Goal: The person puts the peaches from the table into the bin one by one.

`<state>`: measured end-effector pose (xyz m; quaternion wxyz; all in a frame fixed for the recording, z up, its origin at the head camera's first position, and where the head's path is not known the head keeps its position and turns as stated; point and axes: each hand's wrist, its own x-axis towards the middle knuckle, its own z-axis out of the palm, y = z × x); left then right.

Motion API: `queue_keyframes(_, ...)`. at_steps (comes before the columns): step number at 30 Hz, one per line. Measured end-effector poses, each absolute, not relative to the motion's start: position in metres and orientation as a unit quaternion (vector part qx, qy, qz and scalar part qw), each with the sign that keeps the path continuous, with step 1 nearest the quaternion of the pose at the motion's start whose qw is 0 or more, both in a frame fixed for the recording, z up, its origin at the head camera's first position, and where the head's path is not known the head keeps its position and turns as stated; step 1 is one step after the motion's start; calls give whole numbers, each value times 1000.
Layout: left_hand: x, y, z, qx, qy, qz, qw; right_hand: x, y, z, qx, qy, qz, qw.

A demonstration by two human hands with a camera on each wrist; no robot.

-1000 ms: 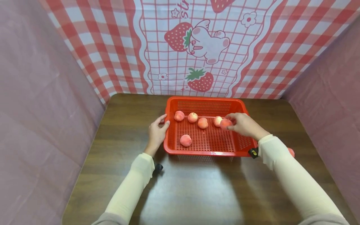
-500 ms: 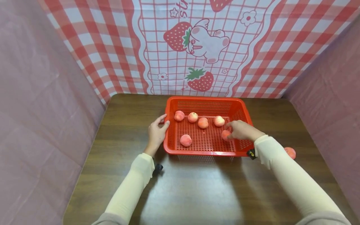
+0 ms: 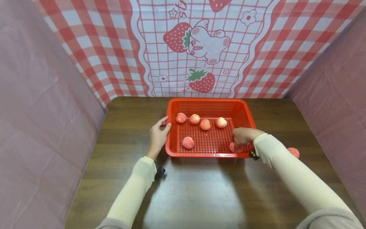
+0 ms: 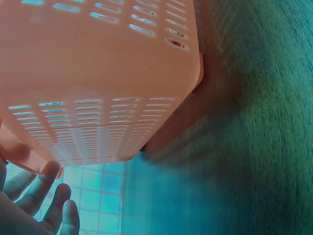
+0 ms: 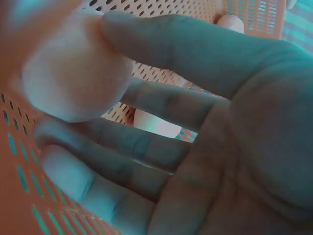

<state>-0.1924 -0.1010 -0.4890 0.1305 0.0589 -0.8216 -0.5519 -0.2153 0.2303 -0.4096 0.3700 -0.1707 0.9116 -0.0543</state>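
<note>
A red perforated plastic basket (image 3: 210, 155) stands on the wooden table. My left hand (image 3: 158, 136) touches its left rim with thumb and forefinger; the other fingers spread loosely outside the wall in the left wrist view. Low in the front right corner, my right hand (image 3: 245, 136) holds a peach (image 3: 235, 147). The right wrist view shows this peach (image 5: 73, 73) between the thumb and forefinger, the remaining fingers lightly bent beneath. Several other peaches lie inside: a back row with one peach (image 3: 194, 119) among them, and a single peach (image 3: 188, 142) near the front left.
Another peach (image 3: 294, 152) lies on the table (image 3: 123, 152) right of the basket, partly behind the right sleeve. A strawberry-print checked cloth (image 3: 200, 47) hangs behind the table. Pink cloth walls (image 3: 43, 111) flank both sides.
My right hand has carried its peach from beside the back row toward the front right corner and lower into the basket. The left hand stays at the left rim.
</note>
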Motion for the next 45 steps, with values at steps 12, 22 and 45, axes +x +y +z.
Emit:
queue_keyframes(12, -193, -100, -491, 55, -820, -553, 137, -219, 227, -411, -168, 916, -34, 362)
queue_keyframes(22, -192, -99, -489, 55, -821, -552, 135, -228, 218, -409, -159, 919, 17, 360)
queue_keyframes(45, -194, -101, -491, 57, -817, -559, 130, -252, 227, -396, -134, 928, -59, 342)
